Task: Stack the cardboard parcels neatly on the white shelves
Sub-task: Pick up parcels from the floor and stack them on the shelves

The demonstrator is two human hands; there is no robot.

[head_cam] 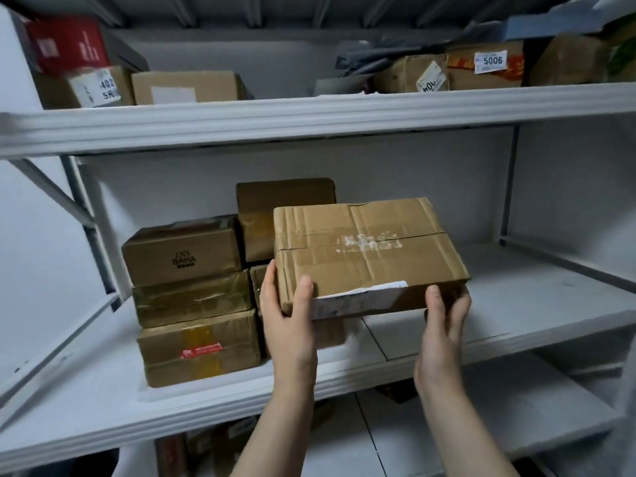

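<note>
I hold a flat cardboard parcel [368,249] with a torn white label above the middle white shelf [516,304]. My left hand [287,304] grips its near left corner, thumb on top and fingers along the side. My right hand [445,315] grips its near right corner, thumb on the front edge and fingers underneath. The parcel hangs tilted, just right of a stack of three cardboard parcels [192,297]. Behind my left hand stands a second stack, topped by a brown parcel [275,211]; its lower boxes are mostly hidden.
The upper shelf [309,122] carries several more parcels, a red box [65,43] at the left and labelled boxes [481,67] at the right. A diagonal brace and upright post [86,218] stand at the left. A lower shelf [481,425] shows beneath.
</note>
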